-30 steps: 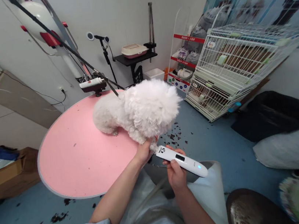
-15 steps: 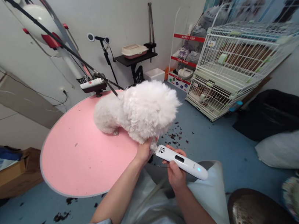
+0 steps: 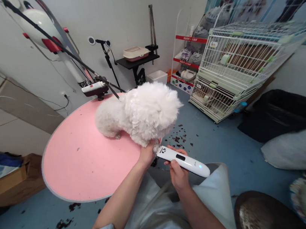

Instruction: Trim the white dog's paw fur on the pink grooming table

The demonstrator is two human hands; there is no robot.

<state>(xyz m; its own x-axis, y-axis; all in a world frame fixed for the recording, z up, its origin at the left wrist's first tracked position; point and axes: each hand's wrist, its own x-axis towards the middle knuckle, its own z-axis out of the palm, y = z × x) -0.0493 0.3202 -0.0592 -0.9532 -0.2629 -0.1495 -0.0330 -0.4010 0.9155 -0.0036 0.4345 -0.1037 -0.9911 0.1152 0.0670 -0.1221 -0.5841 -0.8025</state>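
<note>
1 clipper (image 3: 180, 157) held in R grip (image 3: 179, 174); L grip (image 3: 147, 154) round foreleg (image 3: 156, 148) of dog (image 3: 152, 109), part. hidden; clipper-leg contact unclear.

The dog (image 3: 152, 110) was on the table (image 3: 71, 160). The clippers (image 3: 188, 162) were in the right hand (image 3: 179, 175), right of the left hand (image 3: 147, 155). Beyond the dog, a tray (image 3: 136, 53) was on a stand (image 3: 127, 63); to the right, 2 cages (image 3: 234, 65) were stacked.
</note>
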